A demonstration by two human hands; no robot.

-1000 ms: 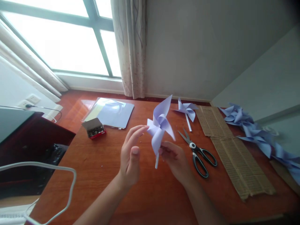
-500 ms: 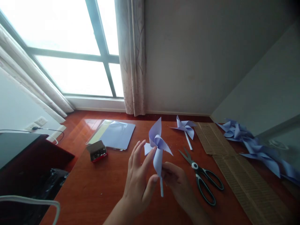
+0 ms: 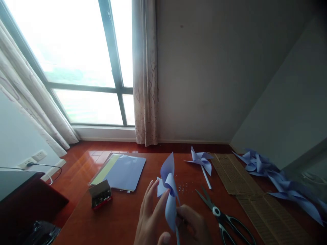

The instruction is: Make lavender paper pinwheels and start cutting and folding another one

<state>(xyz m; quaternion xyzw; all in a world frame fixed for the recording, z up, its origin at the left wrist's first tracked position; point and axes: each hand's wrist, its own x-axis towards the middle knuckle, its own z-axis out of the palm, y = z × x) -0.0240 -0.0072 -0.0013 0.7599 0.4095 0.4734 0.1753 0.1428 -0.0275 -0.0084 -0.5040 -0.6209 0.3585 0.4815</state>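
Centrally, left fingers (image 3: 160,202) spread on pinwheel (image 3: 170,213), right fingers (image 3: 188,215) gripping it, tabletop (image 3: 120,217) room leftward, scissors (image 3: 216,211) rightward

from where i stand, the paper pinwheel (image 3: 170,195) is pale lavender and held upright above the tabletop, turned partly side-on. its blades curl in toward the middle: the upper blade (image 3: 168,166) rises to a sharp point, the left blade (image 3: 160,187) shows as a flat corner behind the fingers, and the lower blade (image 3: 170,212) bows downward in a long, rounded fold. a slim, pale stick (image 3: 177,236) runs down below it, almost straight. the left hand (image 3: 150,217) has a fingertip at the centre; the right hand (image 3: 192,224) curls close beside the stick.
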